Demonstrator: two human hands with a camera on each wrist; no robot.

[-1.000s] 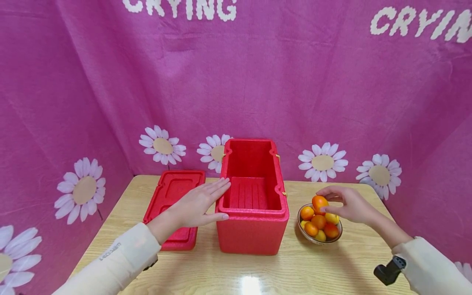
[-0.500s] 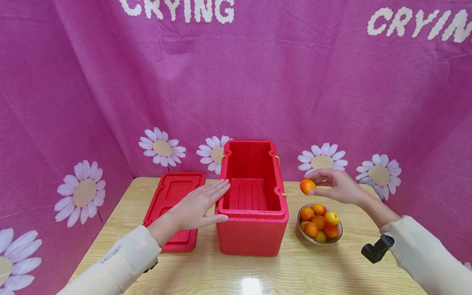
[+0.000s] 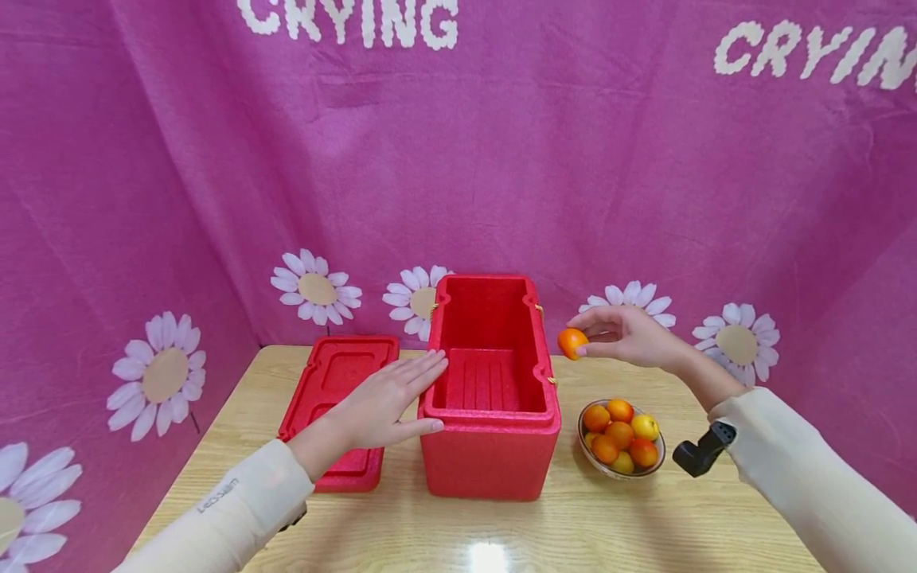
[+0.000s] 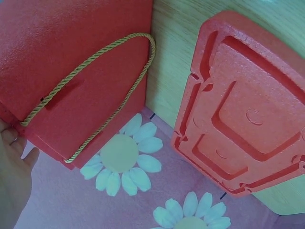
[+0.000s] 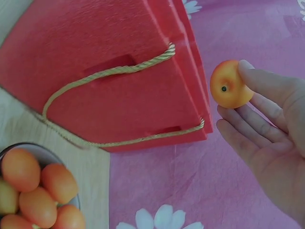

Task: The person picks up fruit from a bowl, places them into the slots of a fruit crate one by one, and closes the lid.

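Observation:
My right hand (image 3: 630,338) holds a small round orange-yellow fruit (image 3: 571,343) between thumb and fingertips. It is in the air, right of the lidless red box (image 3: 490,458) and above rim height. In the right wrist view the fruit (image 5: 230,85) shows a dimple with a dark dot; its exact kind is unclear. My left hand (image 3: 387,402) rests with straight fingers on the box's left rim, thumb at the near corner. The left wrist view shows part of that hand (image 4: 13,176) beside the box edge. A bowl (image 3: 622,473) of several orange and yellow fruits stands right of the box.
The red lid (image 3: 358,469) lies on the wooden table (image 3: 573,533), left of the box. A yellow rope handle (image 4: 95,61) hangs on the box's left side, another rope handle (image 5: 114,70) on its right. A purple cloth (image 3: 494,159) with daisies hangs behind and at the sides.
My right hand has lifted the orange-yellow fruit out of the bowl and carried it up and left toward the box. My left hand has stayed on the rim.

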